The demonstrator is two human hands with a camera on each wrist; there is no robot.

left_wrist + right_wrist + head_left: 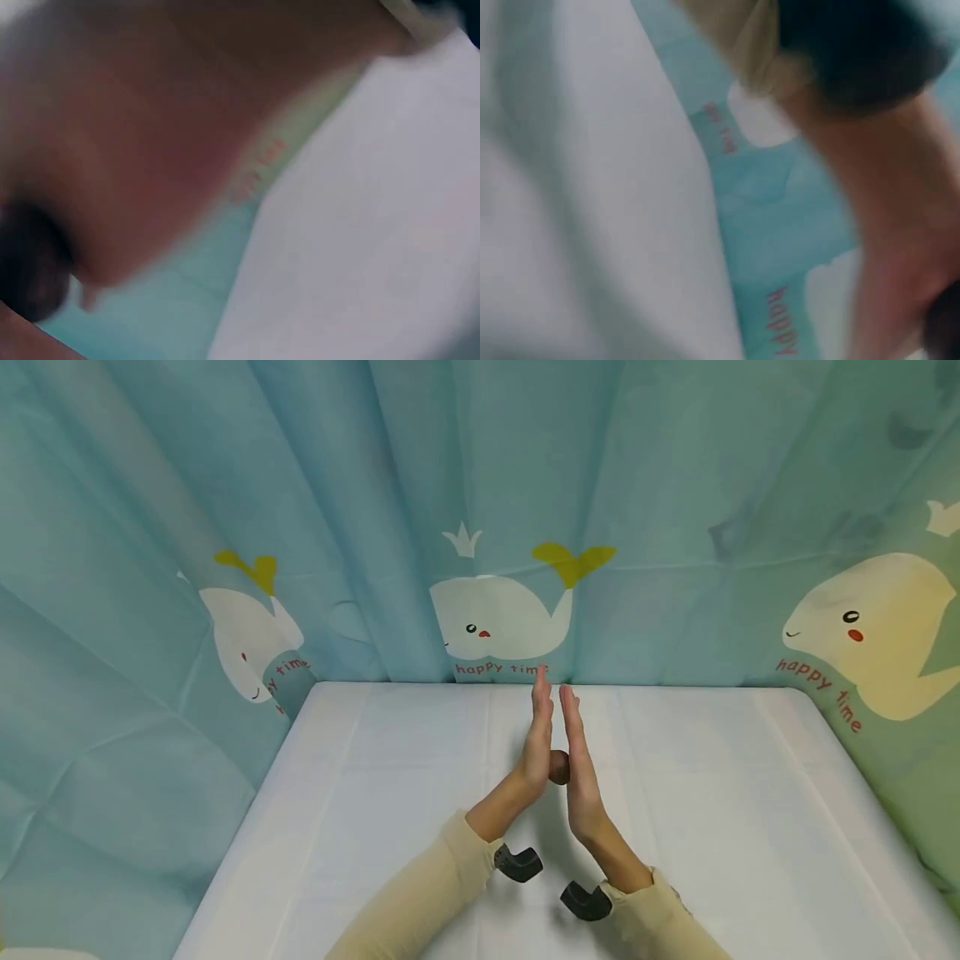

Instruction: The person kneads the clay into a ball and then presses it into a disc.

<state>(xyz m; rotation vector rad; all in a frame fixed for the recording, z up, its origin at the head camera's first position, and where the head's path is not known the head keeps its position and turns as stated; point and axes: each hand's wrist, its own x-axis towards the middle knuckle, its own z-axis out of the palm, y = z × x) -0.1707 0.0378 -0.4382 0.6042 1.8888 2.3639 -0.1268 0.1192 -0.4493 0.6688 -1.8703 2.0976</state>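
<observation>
A small brown ball (pixel 558 767) sits between the two palms, toward the heels of the hands, in line with the middle of the table's far edge. The left hand (pixel 536 747) lies flat along its left side and the right hand (pixel 582 768) along its right — both with fingers straight, pointing at the far edge, nothing curled round the ball. The palms face each other, and a narrow gap shows between the fingertips; the left ones overlap the lettering beyond the edge. In both wrist views the ball is a dark, blurred round shape beside the palm.

Beige sleeves (pixel 420 889) cover the forearms, and a black curved piece (pixel 519 864) juts from the left cuff, another (pixel 587 902) from the right. Below spreads the white table (pixel 390 777) with rounded far corners, soft shadows falling on it near the hands. Past its far, left and right edges hangs a blue-green curtain (pixel 675 485) — printed with white whales (pixel 502 618) and "happy time" in red.
</observation>
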